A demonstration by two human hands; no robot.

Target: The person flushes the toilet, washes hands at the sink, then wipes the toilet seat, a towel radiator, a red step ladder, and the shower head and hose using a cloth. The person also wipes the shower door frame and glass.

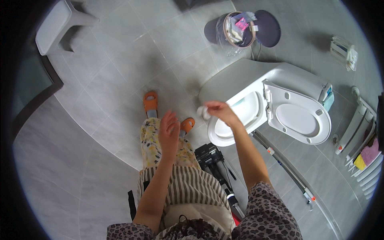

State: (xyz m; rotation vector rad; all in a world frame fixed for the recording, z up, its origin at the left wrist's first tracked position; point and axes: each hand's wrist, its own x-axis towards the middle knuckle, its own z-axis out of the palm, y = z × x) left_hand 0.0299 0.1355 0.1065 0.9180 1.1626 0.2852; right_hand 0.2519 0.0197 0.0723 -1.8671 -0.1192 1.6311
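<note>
My right hand [221,112] is closed on a small white wad [203,113], perhaps crumpled tissue; its exact kind is too small to tell. It hovers at the left rim of a white toilet bowl [222,138]. The toilet seat [276,124] stands raised against the wall side. In front of my body, my left hand [169,130] is raised with its fingers apart and loosely bent, and nothing shows in it. Below the hands are my orange slippers [151,101] on the grey tiled floor [116,84].
A dark bin [214,31] with its lid [269,29] swung back holds rubbish. Beside my right leg stands a black floor-cleaner head [208,155]. A white stool [56,26] is at the far left. Metal rails [286,170] and a towel radiator [368,172] lie right.
</note>
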